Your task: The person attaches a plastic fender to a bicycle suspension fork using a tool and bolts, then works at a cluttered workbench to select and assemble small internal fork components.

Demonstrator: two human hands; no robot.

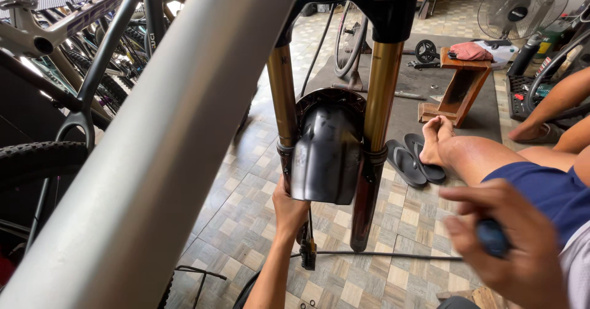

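Observation:
A bicycle fork with gold stanchions (382, 82) and dark lower legs (365, 204) hangs upright in front of me. A glossy black mudguard (326, 152) sits between the legs. My left hand (289, 214) reaches up from below and grips the left fork leg just under the mudguard's lower edge. My right hand (513, 250), blurred at the lower right, is closed on a blue tool handle (491, 236). The tool's long thin shaft (387, 255) runs level to the left, ending near the bottom of the fork legs by a small black fitting (307, 254).
A thick grey frame tube (160, 155) crosses the left half of the view. Several bicycles (80, 51) stand at the left. A bare leg and foot (433, 140) rest by black sandals (409, 161). Another person's arm (553, 103), a wooden stool (461, 85) and a fan (522, 5) are at the right.

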